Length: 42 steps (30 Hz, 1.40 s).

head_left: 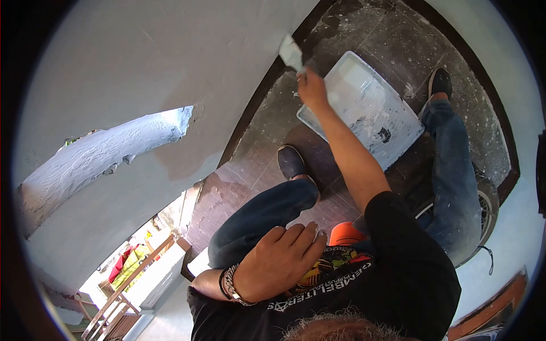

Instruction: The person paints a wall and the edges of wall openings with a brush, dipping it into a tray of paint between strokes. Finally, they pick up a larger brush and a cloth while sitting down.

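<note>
My right hand [312, 90] grips the handle of a putty knife [290, 54], its flared end coated in white. The tool's tip overlaps the lower edge of the grey wall [227, 57] in this view. Just right of that hand, a large white tray [414, 129] lies on the floor, smeared with white paste and dark streaks. Bent in front of my chest, my left hand [280, 262] is empty, its fingers loosely curved and slightly apart, with white specks on the fingertips. A bracelet circles its wrist.
An orange container [344, 233] stands on the floor close to my body. A wheel [484, 207] shows behind my leg at right. The wall has a rough-edged opening [114, 145]. Wooden railings [128, 278] and coloured cloth [129, 266] lie beyond a doorway at lower left.
</note>
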Motion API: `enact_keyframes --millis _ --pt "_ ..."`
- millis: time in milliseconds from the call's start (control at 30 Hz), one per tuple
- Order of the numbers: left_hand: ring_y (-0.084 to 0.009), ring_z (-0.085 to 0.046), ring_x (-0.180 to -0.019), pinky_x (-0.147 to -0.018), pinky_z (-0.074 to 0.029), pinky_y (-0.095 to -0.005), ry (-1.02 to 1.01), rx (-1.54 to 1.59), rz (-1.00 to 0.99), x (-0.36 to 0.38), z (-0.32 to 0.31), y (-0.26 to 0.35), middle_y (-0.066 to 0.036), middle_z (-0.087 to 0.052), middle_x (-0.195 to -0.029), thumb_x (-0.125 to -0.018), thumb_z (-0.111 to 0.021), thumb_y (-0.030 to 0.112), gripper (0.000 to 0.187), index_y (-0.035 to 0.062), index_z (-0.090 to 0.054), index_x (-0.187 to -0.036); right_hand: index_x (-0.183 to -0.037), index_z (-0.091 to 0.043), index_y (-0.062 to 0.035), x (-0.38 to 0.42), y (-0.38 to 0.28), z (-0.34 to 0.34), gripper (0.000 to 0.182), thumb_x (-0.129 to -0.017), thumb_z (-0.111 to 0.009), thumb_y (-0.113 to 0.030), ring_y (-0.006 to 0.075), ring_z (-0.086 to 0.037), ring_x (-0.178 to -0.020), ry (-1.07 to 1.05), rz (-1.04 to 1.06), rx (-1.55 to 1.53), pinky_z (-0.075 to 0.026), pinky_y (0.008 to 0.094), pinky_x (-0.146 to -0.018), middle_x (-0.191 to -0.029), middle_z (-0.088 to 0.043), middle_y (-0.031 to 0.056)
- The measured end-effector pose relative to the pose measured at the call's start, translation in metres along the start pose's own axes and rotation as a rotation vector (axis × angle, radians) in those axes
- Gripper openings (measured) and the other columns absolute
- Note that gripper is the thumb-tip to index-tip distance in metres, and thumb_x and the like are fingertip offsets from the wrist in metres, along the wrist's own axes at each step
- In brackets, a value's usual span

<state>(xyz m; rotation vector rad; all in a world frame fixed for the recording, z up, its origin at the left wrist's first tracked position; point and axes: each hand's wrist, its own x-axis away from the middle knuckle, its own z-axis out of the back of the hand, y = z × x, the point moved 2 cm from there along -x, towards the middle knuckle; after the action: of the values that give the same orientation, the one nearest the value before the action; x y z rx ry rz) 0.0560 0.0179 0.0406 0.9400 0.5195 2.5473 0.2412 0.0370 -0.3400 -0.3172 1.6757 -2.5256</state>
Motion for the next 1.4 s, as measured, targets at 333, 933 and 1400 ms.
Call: enact_keyframes --millis 333,933,1400 --pt "-0.0218 -0.06 -0.106 -0.082 -0.047 -0.0311 0.011 -0.002 0.005 -0.002 -0.002 0.0 -0.012 -0.06 -0.121 -0.082 -0.059 0.017 0.039 0.0056 -0.058 -0.12 -0.103 -0.061 0.0003 0.036 -0.013 0.026 0.024 -0.093 -0.057 -0.021 0.0459 -0.063 -0.086 -0.103 -0.097 -0.145 -0.049 0.0502 -0.072 -0.084 -0.065 0.0259" --pt "-0.0212 -0.06 -0.106 -0.082 -0.047 -0.0307 0.009 -0.017 0.006 -0.001 -0.003 0.0 -0.011 -0.061 -0.121 -0.081 -0.059 0.016 0.039 0.0063 -0.059 -0.118 -0.106 -0.062 0.0027 0.037 0.002 0.005 0.03 -0.095 -0.055 -0.024 0.0468 -0.063 -0.084 -0.053 -0.162 -0.184 -0.049 0.0501 -0.072 -0.083 -0.065 0.0274" --pt "-0.0215 -0.06 -0.105 -0.082 -0.047 -0.031 0.005 0.015 0.002 -0.002 -0.002 -0.001 -0.012 -0.061 -0.118 -0.081 -0.06 0.016 0.038 0.0054 -0.059 -0.118 -0.112 -0.061 0.0038 0.043 0.004 -0.019 0.033 -0.094 -0.055 -0.023 0.0493 -0.062 -0.092 -0.149 -0.147 -0.153 -0.049 0.0515 -0.079 -0.091 -0.064 0.0318"
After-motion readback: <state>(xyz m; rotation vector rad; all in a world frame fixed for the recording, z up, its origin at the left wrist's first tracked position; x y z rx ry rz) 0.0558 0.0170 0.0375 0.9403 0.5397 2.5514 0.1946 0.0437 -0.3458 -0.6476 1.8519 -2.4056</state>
